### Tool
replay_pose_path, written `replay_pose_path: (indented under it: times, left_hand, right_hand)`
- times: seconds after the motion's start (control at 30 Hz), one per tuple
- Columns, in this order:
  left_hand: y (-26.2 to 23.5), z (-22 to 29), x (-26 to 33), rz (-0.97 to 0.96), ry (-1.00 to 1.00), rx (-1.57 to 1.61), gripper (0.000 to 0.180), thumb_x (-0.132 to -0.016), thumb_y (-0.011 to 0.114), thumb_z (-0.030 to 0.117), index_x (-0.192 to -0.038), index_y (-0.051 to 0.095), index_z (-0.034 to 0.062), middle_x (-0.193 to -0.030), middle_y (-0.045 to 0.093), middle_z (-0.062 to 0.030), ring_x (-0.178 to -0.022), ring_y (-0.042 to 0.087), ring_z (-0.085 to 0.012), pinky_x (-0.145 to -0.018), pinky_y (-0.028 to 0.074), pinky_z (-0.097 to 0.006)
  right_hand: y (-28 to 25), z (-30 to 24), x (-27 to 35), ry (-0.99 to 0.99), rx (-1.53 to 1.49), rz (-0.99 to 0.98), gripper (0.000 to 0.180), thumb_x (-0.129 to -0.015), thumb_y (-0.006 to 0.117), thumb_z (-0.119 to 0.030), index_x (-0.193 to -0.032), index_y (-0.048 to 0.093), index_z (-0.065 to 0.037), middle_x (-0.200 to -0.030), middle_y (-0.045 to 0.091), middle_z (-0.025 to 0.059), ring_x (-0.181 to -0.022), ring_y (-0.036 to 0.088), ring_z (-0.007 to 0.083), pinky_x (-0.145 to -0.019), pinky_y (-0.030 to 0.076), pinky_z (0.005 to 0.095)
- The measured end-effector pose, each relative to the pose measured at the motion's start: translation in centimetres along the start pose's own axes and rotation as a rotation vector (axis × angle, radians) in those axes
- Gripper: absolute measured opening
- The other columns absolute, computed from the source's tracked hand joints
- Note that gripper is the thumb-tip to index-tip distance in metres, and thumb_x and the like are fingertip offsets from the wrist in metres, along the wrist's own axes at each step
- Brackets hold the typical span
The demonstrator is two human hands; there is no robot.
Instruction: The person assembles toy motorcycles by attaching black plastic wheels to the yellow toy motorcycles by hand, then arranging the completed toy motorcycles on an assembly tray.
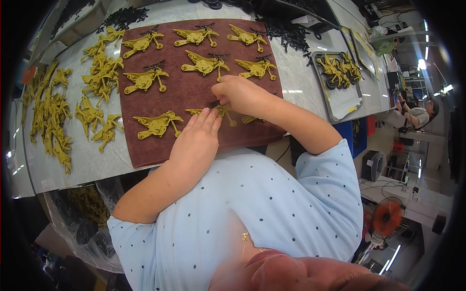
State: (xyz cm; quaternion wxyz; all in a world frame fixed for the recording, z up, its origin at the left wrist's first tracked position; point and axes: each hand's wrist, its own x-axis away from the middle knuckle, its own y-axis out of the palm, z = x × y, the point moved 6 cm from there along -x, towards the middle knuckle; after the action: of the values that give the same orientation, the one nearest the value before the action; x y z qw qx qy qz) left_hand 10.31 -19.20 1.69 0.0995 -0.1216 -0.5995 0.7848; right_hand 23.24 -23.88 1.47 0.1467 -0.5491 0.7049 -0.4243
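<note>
On a brown towel [182,89] lie several yellow plastic frames, shaped like toy motorbike bodies, in rows. My left hand [196,136] rests with fingers stretched out flat over the near edge of one yellow frame [227,114] in the nearest row. Above the same frame, my right hand [239,94] is closed, pinching a small black part [214,103] whose exact kind is mostly hidden by the fingers. Frames in the two farther rows, such as one yellow frame [196,36], carry a thin black bar across the top. A bare yellow frame [158,124] lies left of my left hand.
Piles of yellow frames [51,111] cover the table's left side. Loose black parts [286,35] lie beyond the towel. A metal tray [340,109] at right holds yellow pieces with black wheels. Another person [417,114] sits far right. A bag of yellow parts [90,206] is below the table edge.
</note>
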Motion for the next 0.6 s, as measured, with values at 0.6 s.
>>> replay_pose_path:
  times: [0.6]
  left_hand:
    - [0.0,-0.5,0.4,-0.004,0.017,0.159,0.054,-0.080,0.064,0.017,-0.125,0.049,-0.0080,-0.134,0.047,-0.0213,-0.127,0.043,-0.0316,-0.106,0.034,-0.040]
  right_hand:
    - [-9.1,8.5,6.5,0.264,0.175,0.784,0.017,-0.085,0.058,-0.007,-0.100,0.066,-0.005,-0.097,0.065,0.0148,-0.090,0.062,0.0302,-0.077,0.049,0.0370]
